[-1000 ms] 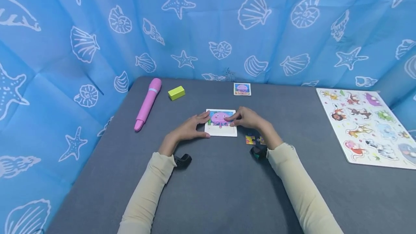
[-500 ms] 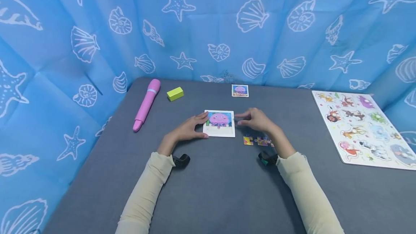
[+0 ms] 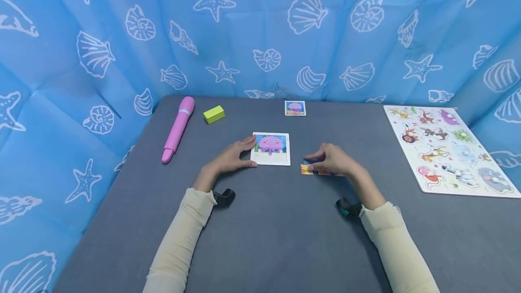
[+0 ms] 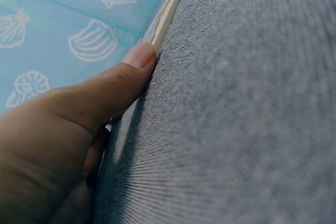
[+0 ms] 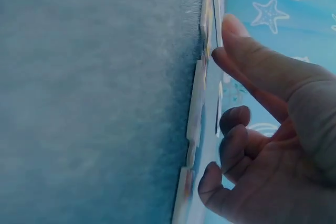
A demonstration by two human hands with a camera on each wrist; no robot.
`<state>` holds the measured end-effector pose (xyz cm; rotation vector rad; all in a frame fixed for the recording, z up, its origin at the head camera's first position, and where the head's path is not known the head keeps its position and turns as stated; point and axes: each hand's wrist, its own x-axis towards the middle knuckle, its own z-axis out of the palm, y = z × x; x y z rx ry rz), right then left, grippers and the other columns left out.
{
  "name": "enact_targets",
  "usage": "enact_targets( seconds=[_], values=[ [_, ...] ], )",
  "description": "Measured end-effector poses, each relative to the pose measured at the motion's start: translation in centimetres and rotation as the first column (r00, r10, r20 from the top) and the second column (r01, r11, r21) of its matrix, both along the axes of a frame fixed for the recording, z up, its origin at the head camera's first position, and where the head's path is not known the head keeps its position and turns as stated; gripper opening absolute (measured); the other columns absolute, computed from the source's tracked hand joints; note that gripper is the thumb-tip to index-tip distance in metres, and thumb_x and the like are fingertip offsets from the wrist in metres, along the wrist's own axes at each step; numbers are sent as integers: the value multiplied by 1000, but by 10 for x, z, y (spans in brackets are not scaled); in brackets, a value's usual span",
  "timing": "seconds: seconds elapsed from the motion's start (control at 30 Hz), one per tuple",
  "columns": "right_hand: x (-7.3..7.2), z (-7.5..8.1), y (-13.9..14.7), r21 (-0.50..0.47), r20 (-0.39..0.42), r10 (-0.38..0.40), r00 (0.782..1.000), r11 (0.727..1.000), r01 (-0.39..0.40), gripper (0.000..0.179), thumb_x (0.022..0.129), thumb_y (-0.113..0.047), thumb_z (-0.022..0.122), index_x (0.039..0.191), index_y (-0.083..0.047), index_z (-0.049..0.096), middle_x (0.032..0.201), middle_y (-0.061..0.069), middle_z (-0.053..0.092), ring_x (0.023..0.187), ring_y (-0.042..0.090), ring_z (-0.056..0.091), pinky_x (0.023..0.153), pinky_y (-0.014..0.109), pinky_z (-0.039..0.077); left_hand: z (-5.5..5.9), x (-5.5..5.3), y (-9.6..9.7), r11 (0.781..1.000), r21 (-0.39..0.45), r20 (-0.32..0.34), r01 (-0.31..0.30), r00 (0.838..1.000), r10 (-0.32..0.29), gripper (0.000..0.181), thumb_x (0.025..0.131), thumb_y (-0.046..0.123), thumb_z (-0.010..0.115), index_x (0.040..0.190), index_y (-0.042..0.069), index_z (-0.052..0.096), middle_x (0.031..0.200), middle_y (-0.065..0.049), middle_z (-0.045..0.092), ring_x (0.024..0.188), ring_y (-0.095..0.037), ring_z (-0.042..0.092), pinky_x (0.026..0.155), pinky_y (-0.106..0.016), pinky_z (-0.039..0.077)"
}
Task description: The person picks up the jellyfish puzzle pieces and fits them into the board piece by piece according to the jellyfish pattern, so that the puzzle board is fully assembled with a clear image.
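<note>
Grey table (image 3: 264,229) | one puzzle board (image 3: 271,160) | three-plus pieces (image 3: 307,170) | left hand (image 3: 232,156) loose, touching board | right hand (image 3: 333,159): grip unclear

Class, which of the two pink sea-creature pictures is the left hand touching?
The larger, nearer picture; the smaller card lies farther back by the curtain, untouched.

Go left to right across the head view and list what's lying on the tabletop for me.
Pink stick-shaped object, yellow-green block, white-framed jellyfish puzzle, small jellyfish card, loose puzzle pieces, animal picture board.
</note>
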<state>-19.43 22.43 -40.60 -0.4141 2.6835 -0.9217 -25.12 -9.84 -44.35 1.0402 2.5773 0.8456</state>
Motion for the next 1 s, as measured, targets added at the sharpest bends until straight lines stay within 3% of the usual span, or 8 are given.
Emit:
enact_targets(
  seconds=[0.3, 0.53, 0.77, 1.0],
  values=[
    [6, -3, -4, 12, -85, 27, 996, 1000, -26, 43, 69, -19, 80, 109, -8, 68, 76, 9, 48, 65, 16, 32, 57, 25, 26, 2, -3, -10, 999, 24, 9, -29, 1000, 29, 80, 80, 36, 70, 143, 9, 30, 153, -6, 22, 141, -26, 20, 113, -46, 20],
    [4, -7, -5, -3, -154, 29, 988, 1000, -30, 33, 72, -17, 78, 101, -5, 72, 74, 8, 49, 64, 15, 32, 55, 24, 26, 3, -4, -15, 1000, 8, 34, -24, 999, 24, 73, 81, 35, 69, 141, 10, 35, 152, -3, 25, 141, -22, 21, 113, -47, 20],
    [0, -7, -8, 33, -206, 44, 978, 999, -38, 27, 74, -17, 76, 98, -6, 73, 76, 7, 50, 66, 15, 33, 59, 25, 25, 4, -5, -14, 998, 66, 42, -2, 999, -1, 67, 80, 28, 71, 137, 7, 42, 149, -4, 32, 139, -21, 26, 112, -42, 25],
    [-8, -6, -32, -22, -250, -3, 968, 1000, -2, 24, 77, -17, 74, 98, -6, 73, 75, 10, 49, 65, 16, 34, 60, 27, 28, 1, -6, -8, 996, 87, 34, 0, 999, -3, 67, 78, 28, 72, 135, 7, 44, 146, -4, 35, 137, -21, 29, 111, -42, 27]
  ],
)
